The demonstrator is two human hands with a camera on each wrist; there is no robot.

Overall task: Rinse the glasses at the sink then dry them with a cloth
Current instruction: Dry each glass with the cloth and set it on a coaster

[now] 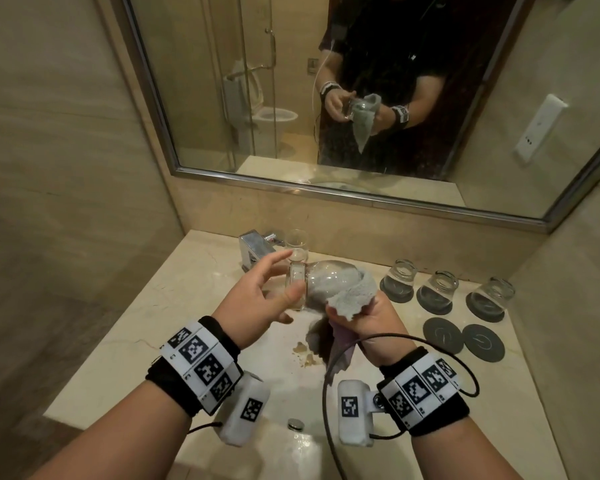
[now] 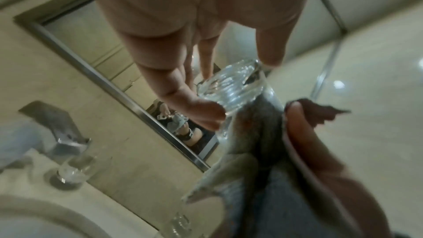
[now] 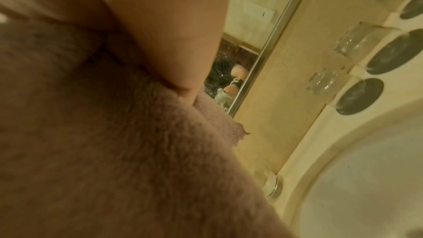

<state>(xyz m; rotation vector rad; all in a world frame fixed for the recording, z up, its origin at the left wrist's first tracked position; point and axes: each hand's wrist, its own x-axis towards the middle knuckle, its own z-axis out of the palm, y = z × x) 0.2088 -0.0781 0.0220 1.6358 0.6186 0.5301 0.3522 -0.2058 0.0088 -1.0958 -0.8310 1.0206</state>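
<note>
A clear glass (image 1: 326, 277) lies on its side in the air above the sink (image 1: 300, 393). My left hand (image 1: 291, 271) pinches its thick base between thumb and fingertips; the left wrist view shows that hand (image 2: 240, 88) on the base of the glass (image 2: 231, 86). A grey cloth (image 1: 350, 299) is stuffed into the glass mouth from the right and hangs down below. My right hand (image 1: 361, 317) grips the cloth just outside the rim. In the right wrist view the cloth (image 3: 114, 133) fills most of the picture under my thumb.
Three upturned glasses (image 1: 437, 289) stand on dark coasters along the back right of the counter, with two bare coasters (image 1: 442, 336) in front. An upright glass (image 1: 297, 242) stands beside the chrome faucet (image 1: 255, 245). A framed mirror (image 1: 326, 98) covers the wall behind.
</note>
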